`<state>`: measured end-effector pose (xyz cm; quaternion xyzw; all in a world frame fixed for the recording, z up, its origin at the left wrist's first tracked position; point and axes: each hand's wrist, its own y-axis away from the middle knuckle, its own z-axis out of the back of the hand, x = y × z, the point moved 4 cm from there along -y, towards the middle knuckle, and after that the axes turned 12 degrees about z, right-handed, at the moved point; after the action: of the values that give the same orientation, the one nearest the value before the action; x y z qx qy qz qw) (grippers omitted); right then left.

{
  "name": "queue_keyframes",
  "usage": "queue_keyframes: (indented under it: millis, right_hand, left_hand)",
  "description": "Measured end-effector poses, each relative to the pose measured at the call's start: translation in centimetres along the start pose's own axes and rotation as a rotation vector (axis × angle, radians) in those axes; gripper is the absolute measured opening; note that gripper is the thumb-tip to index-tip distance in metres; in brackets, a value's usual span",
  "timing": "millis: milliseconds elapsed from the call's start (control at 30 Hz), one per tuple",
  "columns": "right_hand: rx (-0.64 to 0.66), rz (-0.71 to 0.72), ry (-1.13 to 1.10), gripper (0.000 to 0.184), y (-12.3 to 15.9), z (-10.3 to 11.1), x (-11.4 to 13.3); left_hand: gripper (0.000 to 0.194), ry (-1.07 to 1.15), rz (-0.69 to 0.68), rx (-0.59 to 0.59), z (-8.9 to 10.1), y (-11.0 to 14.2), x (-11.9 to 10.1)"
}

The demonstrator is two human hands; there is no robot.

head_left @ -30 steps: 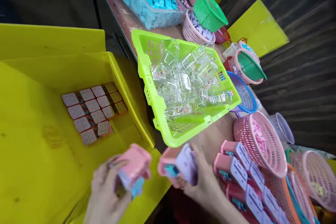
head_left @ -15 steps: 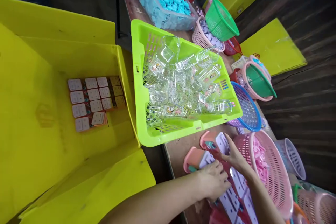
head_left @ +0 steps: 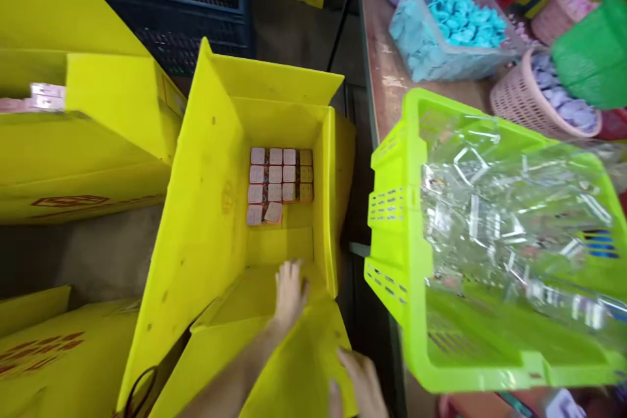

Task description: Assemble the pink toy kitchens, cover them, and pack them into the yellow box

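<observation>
Over the near side of a yellow carton, my left hand is stretched forward, open, with nothing visible in it. My right hand is lower, by the carton's near right flap; it is blurred, its fingers apart and no item seen in them. On the carton's floor stand small white-topped packs in rows, with one tilted pack at the near end. Toy-like pieces with coral and lavender parts show partly under the basket at the bottom edge.
A lime-green basket of clear plastic cases juts over the table's left edge. Behind it stand a tub of blue pieces and a pink basket. Another yellow carton and dark crates stand left.
Both hands have left the lavender-and-coral pieces on the table and moved left to the yellow carton. The view has turned left, bringing more cartons into sight.
</observation>
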<state>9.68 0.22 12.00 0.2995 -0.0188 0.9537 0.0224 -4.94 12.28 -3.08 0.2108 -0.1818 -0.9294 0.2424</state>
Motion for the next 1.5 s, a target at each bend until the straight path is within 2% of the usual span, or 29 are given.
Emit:
queue_keyframes:
  millis: [100, 167, 200, 267, 367, 433, 533, 700, 800, 900, 1000, 1067, 1133, 1267, 1367, 1500]
  right_hand:
    - [0.063, -0.115, -0.277, 0.039, -5.9, -11.9, 3.9]
    - [0.06, -0.253, -0.297, 0.041, -11.4, -18.5, 4.3]
    - [0.063, -0.304, -0.248, 0.043, -14.3, -21.5, 4.0]
    - [0.173, -0.396, -0.084, 0.049, -19.5, -27.5, 2.4]
    - [0.283, -0.458, -0.006, 0.057, -24.6, -35.8, -1.0]
    - [0.349, -0.484, 0.021, 0.062, -26.1, -40.8, -3.4]
    - [0.432, -0.496, 0.058, 0.073, -27.0, -47.0, -6.5]
    - [0.498, -0.495, 0.072, 0.082, -27.8, -56.4, -10.3]
    - [0.519, -0.507, 0.077, 0.086, -27.4, -61.2, -12.1]
    - [0.521, -0.472, 0.088, 0.086, -26.2, -63.7, -13.9]
    - [0.492, -0.292, 0.129, 0.084, -24.8, -63.9, -15.2]
    - [0.466, -0.192, 0.177, 0.081, -24.1, -63.4, -15.9]
    - [0.467, -0.17, 0.209, 0.08, -23.6, -63.0, -16.4]
    - [0.514, -0.266, 0.166, 0.082, -23.6, -62.1, -16.9]
    - [0.473, -0.388, 0.14, 0.079, -23.7, -59.7, -16.4]
    - [0.358, -0.534, 0.149, 0.073, -23.0, -53.3, -14.1]
  left_hand:
    - [0.046, 0.025, 0.295, -0.014, -1.2, -7.9, 6.0]
    - [0.046, 0.009, 0.459, -0.007, -2.6, -12.7, 9.0]
    - [0.047, -0.002, 0.521, -0.002, -3.5, -14.9, 10.1]
    - [0.047, -0.015, 0.605, 0.007, -5.5, -19.0, 11.9]
    - [0.05, -0.023, 0.644, 0.003, -8.8, -24.1, 13.6]
    - [0.054, -0.028, 0.63, -0.007, -11.2, -26.7, 14.5]
    - [0.06, -0.043, 0.617, -0.014, -14.7, -29.7, 16.2]
    - [0.065, -0.098, 0.539, -0.024, -19.9, -33.8, 19.7]
    - [0.067, -0.131, 0.446, -0.004, -22.7, -35.9, 21.3]
    - [0.077, -0.16, 0.34, 0.034, -25.0, -37.4, 22.0]
    - [0.092, -0.196, 0.318, 0.029, -26.3, -38.1, 22.4]
    - [0.094, -0.202, 0.326, 0.008, -26.6, -38.3, 22.5]
    - [0.093, -0.188, 0.336, 0.013, -26.6, -38.1, 22.4]
    - [0.095, -0.15, 0.353, 0.064, -25.6, -36.5, 22.2]
    - [0.094, -0.135, 0.4, 0.088, -24.1, -34.0, 21.9]
    - [0.087, -0.112, 0.476, 0.119, -21.4, -30.0, 20.1]
